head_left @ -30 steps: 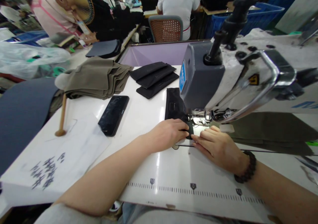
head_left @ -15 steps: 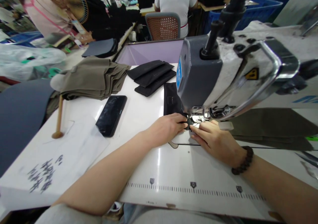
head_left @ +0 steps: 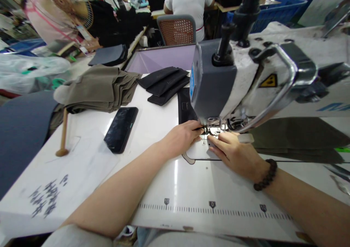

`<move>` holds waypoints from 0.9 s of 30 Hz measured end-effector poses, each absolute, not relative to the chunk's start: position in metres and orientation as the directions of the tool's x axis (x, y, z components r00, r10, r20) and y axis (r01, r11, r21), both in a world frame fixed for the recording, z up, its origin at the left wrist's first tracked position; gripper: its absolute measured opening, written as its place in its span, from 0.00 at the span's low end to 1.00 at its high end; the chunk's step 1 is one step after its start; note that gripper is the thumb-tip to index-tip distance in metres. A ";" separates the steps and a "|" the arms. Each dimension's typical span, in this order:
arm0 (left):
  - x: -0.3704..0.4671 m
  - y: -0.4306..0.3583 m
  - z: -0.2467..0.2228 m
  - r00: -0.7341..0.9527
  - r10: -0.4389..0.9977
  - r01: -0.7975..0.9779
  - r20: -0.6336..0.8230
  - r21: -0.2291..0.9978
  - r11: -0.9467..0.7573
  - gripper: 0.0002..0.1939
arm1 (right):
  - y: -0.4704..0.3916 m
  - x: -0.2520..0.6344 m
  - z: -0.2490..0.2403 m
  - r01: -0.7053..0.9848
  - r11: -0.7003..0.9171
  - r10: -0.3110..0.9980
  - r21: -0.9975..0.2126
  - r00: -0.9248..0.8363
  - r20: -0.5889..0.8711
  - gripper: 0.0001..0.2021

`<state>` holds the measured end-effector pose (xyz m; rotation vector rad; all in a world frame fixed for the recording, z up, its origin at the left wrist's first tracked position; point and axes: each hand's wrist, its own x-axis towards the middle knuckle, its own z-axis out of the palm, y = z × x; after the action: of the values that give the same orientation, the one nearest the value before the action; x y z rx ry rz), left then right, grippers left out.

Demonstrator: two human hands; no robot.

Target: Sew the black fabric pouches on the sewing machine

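Observation:
A black fabric piece [head_left: 187, 106] with a small stitched rectangle lies left of the sewing machine head [head_left: 214, 79], its near end at the presser foot [head_left: 216, 131]. My left hand [head_left: 184, 137] is closed, fingers together on the fabric's near end just left of the foot. Its fingertips partly hide the cloth. Right of and in front of the foot, my right hand [head_left: 236, 150] rests on the machine bed, fingers stretched out and lying flat. No cloth shows under its fingertips. A dark beaded bracelet [head_left: 266, 174] circles that wrist.
Black sewn pieces [head_left: 165, 84] and a brown-grey fabric stack [head_left: 101, 88] lie behind a phone [head_left: 121, 130] and a wooden stick [head_left: 63, 135]. Dark olive fabric [head_left: 298, 134] lies under the machine arm. Scissors [head_left: 339, 174] sit at right; a person [head_left: 188, 4] sits ahead.
The dark cloth edge between my fingertips has gone back toward the presser foot, baring the plate in front. My left hand has shifted slightly; the right stays nearly in place. The view has shifted a little.

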<state>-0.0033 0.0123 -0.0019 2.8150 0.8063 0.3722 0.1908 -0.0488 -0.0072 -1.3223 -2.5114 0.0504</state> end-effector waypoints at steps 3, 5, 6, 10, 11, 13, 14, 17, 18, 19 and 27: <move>-0.003 0.013 -0.002 0.815 0.553 0.510 0.172 0.237 -0.827 0.10 | -0.048 0.191 -0.008 0.789 0.591 0.799 -0.167 -0.545 0.252 0.14; -0.003 0.013 -0.001 0.812 0.558 0.516 0.170 0.237 -0.823 0.10 | -0.048 0.191 -0.008 0.789 0.590 0.801 -0.173 -0.544 0.249 0.15; -0.002 0.013 -0.001 0.811 0.559 0.516 0.173 0.239 -0.822 0.10 | -0.048 0.191 -0.009 0.791 0.586 0.804 -0.177 -0.541 0.246 0.15; -0.002 0.014 0.000 0.809 0.555 0.508 0.195 0.242 -0.826 0.10 | -0.049 0.192 -0.010 0.793 0.579 0.810 -0.189 -0.535 0.239 0.15; -0.002 0.014 0.000 0.810 0.552 0.506 0.199 0.240 -0.828 0.10 | -0.049 0.192 -0.010 0.792 0.580 0.810 -0.192 -0.535 0.240 0.14; -0.002 0.015 -0.001 0.809 0.551 0.506 0.204 0.235 -0.830 0.09 | -0.049 0.192 -0.009 0.789 0.583 0.808 -0.195 -0.538 0.241 0.14; -0.002 0.016 -0.002 0.809 0.551 0.506 0.204 0.234 -0.830 0.09 | -0.049 0.191 -0.009 0.789 0.584 0.807 -0.193 -0.538 0.243 0.14; -0.002 0.017 -0.002 0.808 0.555 0.511 0.197 0.235 -0.827 0.09 | -0.049 0.191 -0.007 0.798 0.577 0.809 -0.172 -0.530 0.254 0.13; -0.002 0.018 -0.002 0.808 0.557 0.513 0.192 0.235 -0.825 0.09 | -0.050 0.190 -0.006 0.805 0.572 0.811 -0.161 -0.524 0.260 0.12; -0.002 0.017 0.000 0.807 0.560 0.519 0.185 0.231 -0.823 0.09 | -0.050 0.190 -0.005 0.810 0.567 0.811 -0.148 -0.518 0.270 0.11; -0.001 -0.029 0.026 0.860 0.510 0.510 0.026 -0.006 -0.860 0.13 | -0.054 0.193 0.000 0.728 0.668 0.724 -0.157 -0.586 0.363 0.12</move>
<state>-0.0011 -0.0292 0.0260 3.0415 0.8340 0.0366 0.1926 -0.0535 -0.0005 -1.1384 -2.4873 -0.0117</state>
